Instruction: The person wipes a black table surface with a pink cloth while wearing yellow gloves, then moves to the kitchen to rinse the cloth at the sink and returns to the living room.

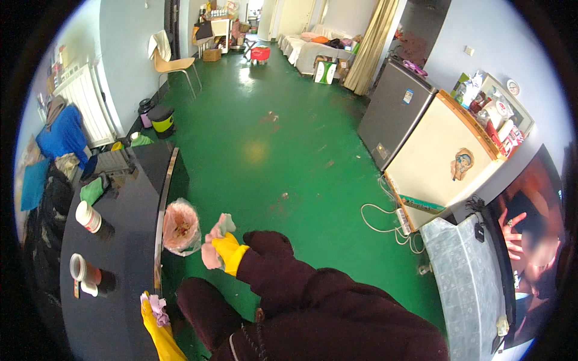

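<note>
My right hand (230,253), in a yellow rubber glove, grips a crumpled pink cloth (211,256) above the green floor. To the cloth's left stands a waste bin (191,228) with a pinkish plastic liner and some refuse in the bottom. My left hand (151,318), gloved alike, holds a lilac cloth (159,311) at the front edge of a glossy black table (128,266). A white jar (89,217), a clear plastic cup (78,266) and a green cloth (92,191) rest on that table.
Smudges mark the green floor (271,180). On the right are a grey fridge (397,113), a cream cabinet (445,158), a power strip (403,221) with loose cables, and a television (526,225). A chair (174,65) and a black-and-lime bucket (161,121) stand at the left.
</note>
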